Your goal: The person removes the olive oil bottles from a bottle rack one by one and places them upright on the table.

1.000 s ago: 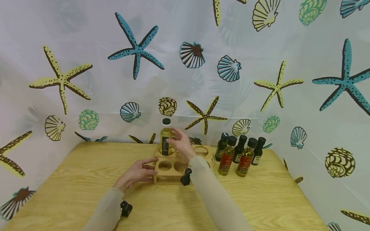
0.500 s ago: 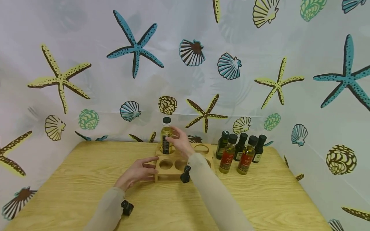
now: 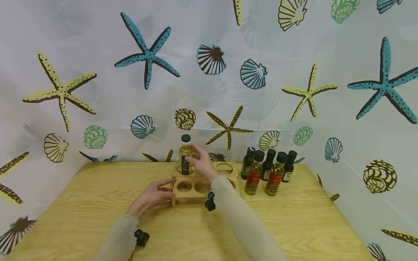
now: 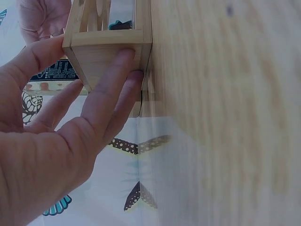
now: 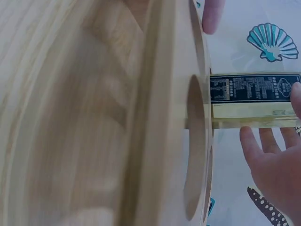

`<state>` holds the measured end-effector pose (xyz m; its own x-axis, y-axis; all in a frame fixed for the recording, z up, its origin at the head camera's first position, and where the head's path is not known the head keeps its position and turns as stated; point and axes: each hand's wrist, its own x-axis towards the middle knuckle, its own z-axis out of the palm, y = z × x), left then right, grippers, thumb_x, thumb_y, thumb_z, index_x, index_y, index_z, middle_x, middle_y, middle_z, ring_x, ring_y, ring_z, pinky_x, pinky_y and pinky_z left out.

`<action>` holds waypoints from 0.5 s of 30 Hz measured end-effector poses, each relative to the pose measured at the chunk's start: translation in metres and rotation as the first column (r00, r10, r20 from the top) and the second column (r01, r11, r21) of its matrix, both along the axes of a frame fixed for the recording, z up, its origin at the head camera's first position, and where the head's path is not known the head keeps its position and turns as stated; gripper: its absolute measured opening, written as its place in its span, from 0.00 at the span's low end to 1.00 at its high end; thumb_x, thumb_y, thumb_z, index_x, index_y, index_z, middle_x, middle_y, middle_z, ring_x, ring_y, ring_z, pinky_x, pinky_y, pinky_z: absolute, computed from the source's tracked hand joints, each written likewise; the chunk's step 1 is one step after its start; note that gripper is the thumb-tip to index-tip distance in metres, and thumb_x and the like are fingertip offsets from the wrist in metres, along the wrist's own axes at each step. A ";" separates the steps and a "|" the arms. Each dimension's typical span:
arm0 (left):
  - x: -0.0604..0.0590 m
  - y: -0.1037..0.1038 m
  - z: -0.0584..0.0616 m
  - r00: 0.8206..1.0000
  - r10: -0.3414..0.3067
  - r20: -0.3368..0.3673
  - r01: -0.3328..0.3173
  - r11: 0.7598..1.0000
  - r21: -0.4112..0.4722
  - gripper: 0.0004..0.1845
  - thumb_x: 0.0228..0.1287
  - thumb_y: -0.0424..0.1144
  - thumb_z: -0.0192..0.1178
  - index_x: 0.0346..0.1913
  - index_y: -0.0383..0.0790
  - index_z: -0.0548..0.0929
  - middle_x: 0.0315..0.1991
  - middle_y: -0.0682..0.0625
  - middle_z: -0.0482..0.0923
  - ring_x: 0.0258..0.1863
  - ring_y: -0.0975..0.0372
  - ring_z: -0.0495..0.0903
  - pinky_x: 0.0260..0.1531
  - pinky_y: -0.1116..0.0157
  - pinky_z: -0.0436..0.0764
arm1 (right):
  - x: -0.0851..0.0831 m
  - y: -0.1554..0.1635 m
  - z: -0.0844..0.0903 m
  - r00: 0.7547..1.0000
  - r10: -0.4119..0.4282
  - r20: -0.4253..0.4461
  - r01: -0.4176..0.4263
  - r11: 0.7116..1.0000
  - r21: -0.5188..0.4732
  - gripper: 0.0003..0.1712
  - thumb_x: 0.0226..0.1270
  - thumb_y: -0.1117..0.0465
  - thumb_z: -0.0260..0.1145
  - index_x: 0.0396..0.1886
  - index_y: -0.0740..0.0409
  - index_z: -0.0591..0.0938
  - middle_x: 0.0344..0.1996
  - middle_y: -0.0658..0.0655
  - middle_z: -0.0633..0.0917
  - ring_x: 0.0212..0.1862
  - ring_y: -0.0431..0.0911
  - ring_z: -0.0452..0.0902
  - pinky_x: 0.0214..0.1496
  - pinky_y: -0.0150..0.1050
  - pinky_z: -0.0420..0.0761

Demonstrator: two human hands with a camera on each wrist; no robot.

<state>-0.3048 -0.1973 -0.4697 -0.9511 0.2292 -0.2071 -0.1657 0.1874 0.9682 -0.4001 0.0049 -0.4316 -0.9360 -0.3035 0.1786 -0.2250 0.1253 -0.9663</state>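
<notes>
A clear oil bottle (image 3: 185, 159) with yellow contents, a dark label and a dark green cap stands upright in the back-left hole of a two-tier wooden bottle rack (image 3: 192, 194). My right hand (image 3: 203, 164) holds it from the right, thumb on the label side and fingers against the other side (image 5: 277, 160). At the rack's left end, my left hand (image 3: 153, 197) presses with its thumb at the upper edge. Its other fingers lie fairly straight along the end panel (image 4: 101, 59). The right forearm hides part of the rack.
Right of the rack stand two red-label bottles (image 3: 253, 177) of yellow-brown oil, with several dark bottles (image 3: 267, 166) behind them. Other round holes in the rack, such as the front-left hole (image 3: 184, 186), hold nothing. A shell-print cloth (image 3: 209, 90) backs the wooden table (image 3: 107, 188).
The head view has shifted slightly. Both hands, the oil bottle and the rack keep nearly the same places relative to one another.
</notes>
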 end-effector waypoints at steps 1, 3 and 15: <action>0.000 0.000 0.000 1.000 0.002 -0.001 -0.002 1.000 0.000 0.37 0.63 0.33 0.65 0.75 0.43 0.64 0.68 0.25 0.62 0.55 0.49 0.81 0.50 0.51 0.84 | 0.000 0.000 -0.001 1.000 -0.010 -0.006 0.010 1.000 -0.005 0.37 0.71 0.57 0.64 0.76 0.46 0.63 0.74 0.55 0.65 0.73 0.54 0.63 0.70 0.53 0.71; 0.000 0.000 0.000 1.000 0.007 -0.006 -0.007 1.000 0.001 0.37 0.63 0.34 0.66 0.74 0.44 0.64 0.68 0.25 0.62 0.54 0.48 0.81 0.50 0.51 0.84 | 0.001 0.001 -0.001 0.999 -0.030 -0.023 0.029 0.999 -0.019 0.36 0.71 0.57 0.64 0.76 0.46 0.63 0.74 0.55 0.65 0.73 0.54 0.63 0.70 0.53 0.71; 0.002 -0.002 -0.003 1.000 0.006 0.006 -0.006 1.000 0.012 0.37 0.64 0.34 0.65 0.75 0.44 0.63 0.68 0.25 0.61 0.55 0.48 0.81 0.49 0.51 0.84 | 0.010 0.006 0.016 0.999 -0.027 -0.046 0.023 0.995 -0.094 0.36 0.71 0.59 0.64 0.76 0.46 0.63 0.73 0.52 0.67 0.72 0.52 0.64 0.68 0.49 0.73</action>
